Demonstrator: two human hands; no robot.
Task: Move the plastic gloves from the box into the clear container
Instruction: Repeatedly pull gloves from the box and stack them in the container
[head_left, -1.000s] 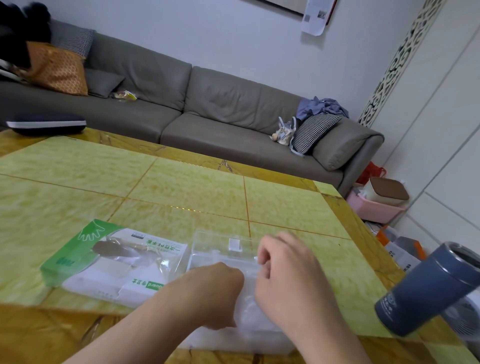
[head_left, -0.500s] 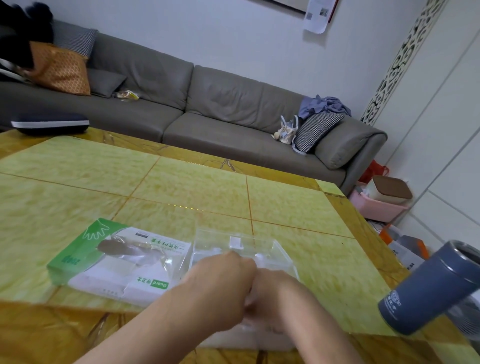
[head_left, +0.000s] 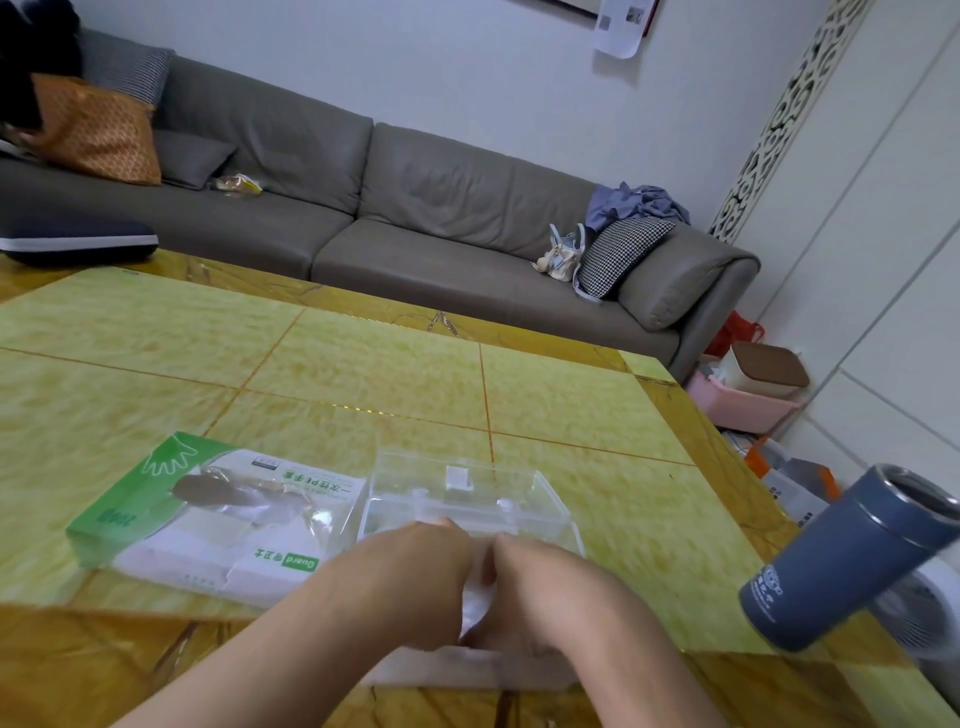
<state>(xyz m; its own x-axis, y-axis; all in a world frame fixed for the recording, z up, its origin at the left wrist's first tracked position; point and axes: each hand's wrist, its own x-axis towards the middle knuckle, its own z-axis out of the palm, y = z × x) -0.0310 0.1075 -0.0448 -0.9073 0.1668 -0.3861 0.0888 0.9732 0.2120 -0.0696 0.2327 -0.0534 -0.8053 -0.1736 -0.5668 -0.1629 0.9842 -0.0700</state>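
Over clear container (head_left: 470, 512), both hands' fingers hidden by knuckles; grip can't tell.

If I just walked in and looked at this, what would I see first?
Probably the two hands, left hand and right hand, pushed together over a clear container at the near edge of the yellow table, with white plastic bunched between them. Left of them lies a green and white glove box, and a dark blue cup stands at the right.
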